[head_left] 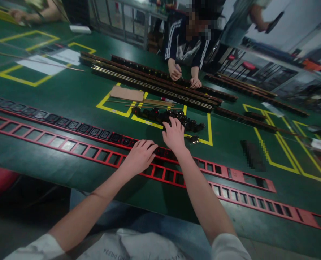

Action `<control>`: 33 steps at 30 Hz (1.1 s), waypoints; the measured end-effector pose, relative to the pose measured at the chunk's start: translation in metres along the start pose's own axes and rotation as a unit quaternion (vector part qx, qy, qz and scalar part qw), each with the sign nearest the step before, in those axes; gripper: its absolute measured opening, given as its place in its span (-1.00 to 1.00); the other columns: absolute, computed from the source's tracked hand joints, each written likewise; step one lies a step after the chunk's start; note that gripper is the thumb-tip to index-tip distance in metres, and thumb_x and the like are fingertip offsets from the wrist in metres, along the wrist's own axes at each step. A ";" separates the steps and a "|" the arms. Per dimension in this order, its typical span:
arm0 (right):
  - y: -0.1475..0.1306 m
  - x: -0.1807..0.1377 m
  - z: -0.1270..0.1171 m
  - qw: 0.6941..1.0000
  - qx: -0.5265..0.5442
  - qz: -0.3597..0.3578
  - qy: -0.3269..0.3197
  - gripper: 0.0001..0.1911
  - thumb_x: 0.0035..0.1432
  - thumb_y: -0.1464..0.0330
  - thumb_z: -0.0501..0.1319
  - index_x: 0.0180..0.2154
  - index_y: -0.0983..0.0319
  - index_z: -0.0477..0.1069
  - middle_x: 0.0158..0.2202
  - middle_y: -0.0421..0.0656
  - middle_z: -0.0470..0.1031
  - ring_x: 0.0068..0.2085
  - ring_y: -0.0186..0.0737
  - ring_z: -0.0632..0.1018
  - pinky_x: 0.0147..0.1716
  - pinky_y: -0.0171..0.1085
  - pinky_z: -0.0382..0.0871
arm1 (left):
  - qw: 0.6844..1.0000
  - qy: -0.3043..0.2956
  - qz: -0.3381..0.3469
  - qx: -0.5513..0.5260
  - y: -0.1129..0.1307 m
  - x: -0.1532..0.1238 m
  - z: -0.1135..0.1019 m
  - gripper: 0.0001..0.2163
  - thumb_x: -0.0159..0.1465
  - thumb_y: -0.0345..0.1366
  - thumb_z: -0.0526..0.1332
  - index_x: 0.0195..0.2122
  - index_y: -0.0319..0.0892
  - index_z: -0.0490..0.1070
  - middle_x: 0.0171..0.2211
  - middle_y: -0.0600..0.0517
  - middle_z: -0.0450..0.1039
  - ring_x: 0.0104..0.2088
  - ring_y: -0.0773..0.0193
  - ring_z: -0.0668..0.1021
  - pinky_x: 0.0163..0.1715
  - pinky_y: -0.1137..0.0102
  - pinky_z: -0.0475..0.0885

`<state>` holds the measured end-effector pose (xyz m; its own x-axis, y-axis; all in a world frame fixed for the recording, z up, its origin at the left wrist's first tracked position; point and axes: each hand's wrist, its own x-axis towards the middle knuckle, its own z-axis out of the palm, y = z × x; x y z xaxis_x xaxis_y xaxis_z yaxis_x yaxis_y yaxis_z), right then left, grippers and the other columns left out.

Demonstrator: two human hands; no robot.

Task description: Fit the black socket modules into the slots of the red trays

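A red slotted strip (209,167) runs slantwise across the green table, its left stretch filled with black power sockets (105,134). My left hand (140,156) rests on this strip at the end of the filled stretch, fingers bent around a dark piece that looks like a socket, partly hidden. To its right, my right hand (174,134) reaches over a pile of loose black sockets (155,115), fingers apart with the tips at the pile's near edge. Whether those tips touch a piece is hidden. One loose piece (194,139) lies right of that hand.
A second red strip (103,156) with bare slots lies nearer me. Beyond the pile are cardboard (126,94), thin rods (152,103) and long dark rails (149,85). Across the table a co-worker's hands (195,83) work on a rail. A dark object (254,154) lies at right.
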<state>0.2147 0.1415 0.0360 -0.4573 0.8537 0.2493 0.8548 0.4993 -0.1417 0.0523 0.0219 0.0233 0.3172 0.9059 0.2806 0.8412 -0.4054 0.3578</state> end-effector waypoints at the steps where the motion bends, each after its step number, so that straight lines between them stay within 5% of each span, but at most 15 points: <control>1: 0.005 -0.001 -0.002 1.000 -0.010 0.010 -0.002 -0.52 0.24 0.45 0.14 0.19 0.18 0.34 0.27 0.07 0.27 0.25 0.20 0.22 0.12 0.17 0.18 | 1.000 0.000 0.001 -0.001 0.000 0.000 0.000 -0.68 0.37 -0.35 0.10 0.14 -0.14 0.37 0.04 -0.12 0.42 0.07 0.02 0.42 0.13 0.04 0.34; 7: 0.020 -0.009 -0.007 0.999 -0.032 0.033 -0.007 -0.66 0.26 0.38 0.17 0.07 0.17 0.41 -0.02 0.08 0.45 0.06 0.21 0.33 -0.02 0.14 0.28 | 1.000 0.003 0.005 -0.001 -0.001 -0.001 0.001 -0.69 0.37 -0.35 0.10 0.13 -0.13 0.37 0.05 -0.11 0.42 0.08 0.01 0.42 0.13 0.04 0.34; 12: 0.033 -0.025 -0.013 1.000 -0.007 0.001 0.000 -0.56 0.26 0.27 0.22 0.16 0.17 0.35 0.20 0.08 0.32 0.17 0.21 0.30 0.06 0.13 0.29 | 1.000 -0.005 0.003 0.009 0.000 -0.001 -0.001 -0.69 0.38 -0.35 0.09 0.13 -0.16 0.37 0.05 -0.12 0.42 0.08 0.00 0.42 0.12 0.04 0.35; 15: 0.055 -0.039 -0.016 0.998 -0.019 0.050 0.046 -0.51 0.28 0.25 0.20 0.22 0.17 0.31 0.37 0.09 0.11 0.31 0.33 0.14 0.14 0.28 0.18 | 1.000 -0.010 0.004 0.009 -0.001 0.000 -0.002 -0.70 0.38 -0.34 0.09 0.13 -0.17 0.36 0.06 -0.13 0.42 0.08 0.00 0.42 0.12 0.05 0.35; 22: 0.096 -0.055 -0.009 0.988 0.009 0.154 -0.025 -0.55 0.36 0.18 0.07 0.16 0.25 0.40 0.01 0.15 0.46 0.04 0.23 0.42 -0.03 0.17 0.37 | 1.000 -0.010 0.002 0.016 0.000 -0.001 -0.001 -0.69 0.39 -0.34 0.08 0.13 -0.18 0.36 0.06 -0.14 0.41 0.07 -0.01 0.41 0.11 0.05 0.36; 28: 0.108 -0.057 -0.003 0.985 0.107 0.132 -0.008 -0.30 0.10 0.27 0.35 0.25 0.28 0.29 0.06 0.08 0.41 0.07 0.12 0.46 0.10 0.07 0.37 | 1.000 -0.014 -0.001 0.020 0.000 0.000 -0.001 -0.69 0.39 -0.33 0.09 0.13 -0.19 0.37 0.06 -0.14 0.41 0.07 -0.01 0.41 0.12 0.03 0.37; 33: 0.120 -0.065 -0.012 0.970 0.151 0.189 0.007 -0.68 0.06 0.36 0.34 -0.09 0.26 0.53 -0.14 0.01 0.56 -0.09 0.06 0.56 0.01 0.04 0.42 | 1.000 -0.007 -0.005 0.009 0.000 0.000 -0.001 -0.69 0.37 -0.34 0.11 0.13 -0.16 0.39 0.06 -0.13 0.42 0.07 -0.01 0.42 0.11 0.03 0.37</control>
<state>0.3500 0.1437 0.0142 -0.1204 0.9830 0.1387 0.8492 0.1744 -0.4984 0.0520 0.0216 0.0246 0.3143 0.9117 0.2646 0.8524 -0.3937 0.3441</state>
